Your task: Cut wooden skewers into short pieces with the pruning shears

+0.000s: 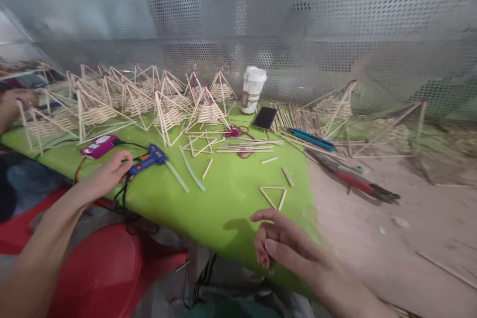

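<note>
My left hand [106, 176] lies at the left edge of the green table [223, 208], with its fingers closed round the handle of a blue glue gun [151, 158]. A clear glue stick pokes from the gun's rear, and a second one [192, 169] lies beside it. My right hand [283, 241] hovers over the table's near edge, fingers loosely apart and holding nothing. Just beyond it lies a small triangle of wooden sticks [274, 196]. Loose sticks and a flat stick star [201, 144] lie in the middle.
Several stick pyramids [167, 109] stand along the back left. A paper cup [253, 89], a phone [264, 118], a blue cutter [311, 139] and red pliers [354, 181] lie to the right. A pink device [99, 146], a red stool [100, 268] and another person's hand [11, 104] are on the left.
</note>
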A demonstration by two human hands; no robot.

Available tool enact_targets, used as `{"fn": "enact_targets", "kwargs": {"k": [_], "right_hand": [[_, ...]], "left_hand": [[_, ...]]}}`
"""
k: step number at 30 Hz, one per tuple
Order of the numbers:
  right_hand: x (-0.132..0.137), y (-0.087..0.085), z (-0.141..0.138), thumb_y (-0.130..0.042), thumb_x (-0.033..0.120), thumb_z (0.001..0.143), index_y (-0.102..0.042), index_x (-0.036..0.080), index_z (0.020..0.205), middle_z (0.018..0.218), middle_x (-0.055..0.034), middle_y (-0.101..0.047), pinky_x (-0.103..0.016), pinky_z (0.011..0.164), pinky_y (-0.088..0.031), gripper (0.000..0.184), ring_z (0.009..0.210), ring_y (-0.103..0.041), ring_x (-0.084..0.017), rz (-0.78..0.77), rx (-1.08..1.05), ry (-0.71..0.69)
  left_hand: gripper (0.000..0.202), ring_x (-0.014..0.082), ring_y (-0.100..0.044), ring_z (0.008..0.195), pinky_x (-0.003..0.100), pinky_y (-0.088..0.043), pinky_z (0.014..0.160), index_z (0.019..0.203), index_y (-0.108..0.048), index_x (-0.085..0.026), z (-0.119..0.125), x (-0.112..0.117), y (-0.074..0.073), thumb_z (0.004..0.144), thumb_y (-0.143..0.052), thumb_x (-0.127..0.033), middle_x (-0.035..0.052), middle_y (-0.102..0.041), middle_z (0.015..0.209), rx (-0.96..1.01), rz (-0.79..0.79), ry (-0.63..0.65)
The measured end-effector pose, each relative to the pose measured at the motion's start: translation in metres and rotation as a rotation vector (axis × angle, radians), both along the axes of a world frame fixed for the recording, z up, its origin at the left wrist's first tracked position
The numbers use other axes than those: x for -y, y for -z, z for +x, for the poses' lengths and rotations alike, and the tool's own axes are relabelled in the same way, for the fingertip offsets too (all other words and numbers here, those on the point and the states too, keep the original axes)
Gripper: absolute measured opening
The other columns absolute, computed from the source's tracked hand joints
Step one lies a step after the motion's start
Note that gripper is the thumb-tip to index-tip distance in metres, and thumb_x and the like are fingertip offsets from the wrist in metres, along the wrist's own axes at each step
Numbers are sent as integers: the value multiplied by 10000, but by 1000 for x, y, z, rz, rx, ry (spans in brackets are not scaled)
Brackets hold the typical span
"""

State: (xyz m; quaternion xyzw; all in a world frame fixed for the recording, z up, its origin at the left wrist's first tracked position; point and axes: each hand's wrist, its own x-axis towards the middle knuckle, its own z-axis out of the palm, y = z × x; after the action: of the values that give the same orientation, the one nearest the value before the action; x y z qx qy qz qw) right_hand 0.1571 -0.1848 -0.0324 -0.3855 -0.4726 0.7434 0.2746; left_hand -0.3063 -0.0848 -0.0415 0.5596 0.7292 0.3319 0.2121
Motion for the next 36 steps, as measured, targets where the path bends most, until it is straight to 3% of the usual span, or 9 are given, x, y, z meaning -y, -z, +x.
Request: {"fn": "enact_targets", "kwargs": {"k": [5,10,13,16,19,21,23,29,36], "right_hand": [[-1,4,16,-579,605,1020,-636,285,1228,948,-23,-610,-315,719,-438,387,835,-576,-184,185,305,-7],[-15,-1,44,-574,427,1029,-699,263,1075,848,-28,-693,-301,642,-405,211,731,-601,-184,587,720,41],[-39,-4,63,-608,275,950,-711,231,985,775,-37,-701,-292,572,-351,117,633,-581,-180,750,1062,94],[-72,-5,74,-581,251,960,-723,183,1061,865,-83,-740,-297,601,-371,186,706,-638,-204,852,1285,95],[-101,-4,72,-569,304,989,-724,155,1061,956,-114,-758,-308,650,-408,227,800,-685,-232,853,1334,64],[-110,-1,67,-607,310,973,-723,157,995,998,-127,-753,-312,647,-399,193,839,-691,-247,870,1368,40],[-114,3,64,-626,270,956,-718,160,958,1003,-127,-746,-309,633,-376,142,851,-691,-246,895,1389,28],[-112,12,72,-564,129,924,-694,178,865,908,-66,-728,-281,619,-347,151,761,-658,-182,911,1361,43],[-109,14,77,-608,110,877,-702,188,839,846,-39,-735,-265,620,-366,128,736,-643,-164,917,1266,21]], "left_hand": [[300,262,-555,523,333,-340,572,777,-556,-286,-13,-5,6,778,-640,-574,23,-566,584,-341,43,24],[287,112,-372,350,278,-181,522,823,-585,-270,10,15,-4,874,-550,-551,-61,-402,495,-670,314,25],[295,116,-463,373,270,-226,489,895,-626,-284,67,29,-17,909,-523,-561,-44,-533,562,-710,399,71],[251,195,-710,631,310,-499,581,1103,-666,-302,151,36,-23,995,-543,-492,10,-765,868,-541,275,418],[377,280,-716,1158,398,-576,932,1358,-627,-246,234,27,-24,1012,-568,-383,108,-696,1362,-503,198,873],[527,316,-637,1292,433,-538,1027,1446,-575,-190,274,12,-23,958,-655,-371,147,-637,1434,-527,137,1035],[553,309,-645,1249,413,-531,1013,1426,-589,-171,299,-8,-23,910,-699,-338,144,-656,1360,-547,64,1162],[258,240,-687,1078,341,-519,901,1147,-709,-185,311,-48,-18,905,-647,-122,79,-708,1160,-494,-16,1364],[159,226,-694,982,325,-498,846,954,-714,-184,311,-53,-14,979,-573,-115,58,-726,1031,-492,-31,1454]]}}
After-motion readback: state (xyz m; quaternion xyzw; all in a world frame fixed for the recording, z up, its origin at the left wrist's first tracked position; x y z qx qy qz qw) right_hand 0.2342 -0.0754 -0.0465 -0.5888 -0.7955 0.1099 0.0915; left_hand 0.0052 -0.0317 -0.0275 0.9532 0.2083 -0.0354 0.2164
